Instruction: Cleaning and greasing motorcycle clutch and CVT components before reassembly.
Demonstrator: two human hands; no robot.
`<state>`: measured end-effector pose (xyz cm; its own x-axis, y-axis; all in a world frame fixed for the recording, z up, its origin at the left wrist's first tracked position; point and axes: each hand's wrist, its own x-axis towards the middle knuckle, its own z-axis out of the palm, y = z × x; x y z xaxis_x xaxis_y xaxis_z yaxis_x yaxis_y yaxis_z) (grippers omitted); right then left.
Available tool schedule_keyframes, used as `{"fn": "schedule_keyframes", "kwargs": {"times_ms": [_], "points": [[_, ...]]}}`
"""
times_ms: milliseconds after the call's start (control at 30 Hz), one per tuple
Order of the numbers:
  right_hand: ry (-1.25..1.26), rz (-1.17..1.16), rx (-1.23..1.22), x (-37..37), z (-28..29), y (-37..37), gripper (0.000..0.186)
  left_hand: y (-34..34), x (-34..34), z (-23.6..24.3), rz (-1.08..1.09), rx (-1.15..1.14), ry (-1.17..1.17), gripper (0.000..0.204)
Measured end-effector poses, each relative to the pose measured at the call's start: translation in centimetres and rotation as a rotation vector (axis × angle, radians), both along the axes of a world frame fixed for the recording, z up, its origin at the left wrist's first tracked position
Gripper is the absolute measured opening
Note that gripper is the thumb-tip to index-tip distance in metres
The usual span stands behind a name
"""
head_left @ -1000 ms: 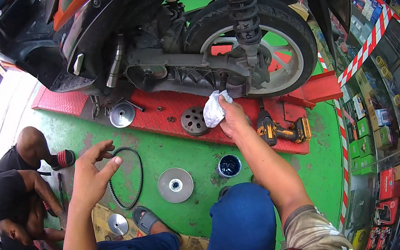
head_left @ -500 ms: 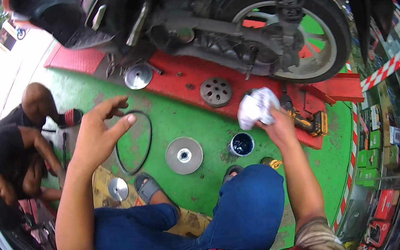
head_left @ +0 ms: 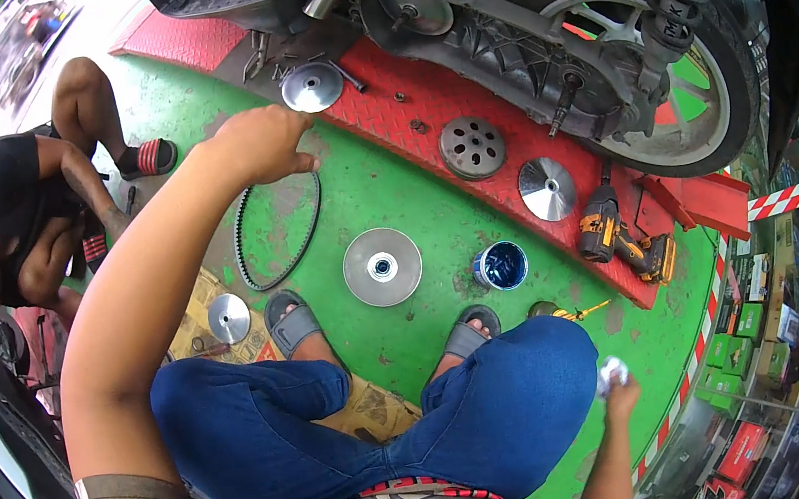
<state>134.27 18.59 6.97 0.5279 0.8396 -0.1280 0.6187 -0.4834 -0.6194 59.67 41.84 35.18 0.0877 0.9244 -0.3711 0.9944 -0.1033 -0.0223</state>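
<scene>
My left hand [head_left: 267, 146] is stretched out over the floor, its knuckles just below a silver pulley disc [head_left: 311, 85] on the red ramp. Its fingers bend down out of sight, so I cannot see whether they touch the disc. Low on the right, beside my knee, my right hand [head_left: 625, 395] is closed on a crumpled white cloth [head_left: 612, 375]. Farther along the ramp lie a round clutch bell with holes [head_left: 472, 147] and another shiny pulley disc [head_left: 547, 189]. A black drive belt [head_left: 238, 232] curves across the floor below my left hand.
A scooter [head_left: 494, 45] with its drive side uncovered stands over the ramp. Between my feet and the ramp are a wide grey disc [head_left: 382, 267] and a can of dark blue grease [head_left: 502, 266]. A cordless driver [head_left: 628, 242] lies right. Another person [head_left: 19, 199] crouches left.
My left hand has moved up and right toward the ramp. My right hand has dropped back beside my knee with the cloth. A pulley disc now shows where the cloth was.
</scene>
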Motion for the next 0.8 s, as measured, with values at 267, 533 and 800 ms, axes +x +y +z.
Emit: {"fn": "schedule_keyframes", "kwargs": {"times_ms": [267, 533, 800], "points": [[-0.054, -0.001, -0.307, -4.4, -9.3, -8.3, 0.024, -1.5, -2.2, -1.0, -0.013, 0.032, -0.067, 0.061], [0.038, 0.029, -0.209, -3.1, -9.2, -6.8, 0.024, -3.3, -5.7, -1.2, 0.057, 0.025, -0.040, 0.061], [0.156, 0.068, -0.134, -3.2, -10.6, -7.0, 0.024, -3.1, -5.2, -1.4, 0.063, 0.018, -0.035, 0.062]]}}
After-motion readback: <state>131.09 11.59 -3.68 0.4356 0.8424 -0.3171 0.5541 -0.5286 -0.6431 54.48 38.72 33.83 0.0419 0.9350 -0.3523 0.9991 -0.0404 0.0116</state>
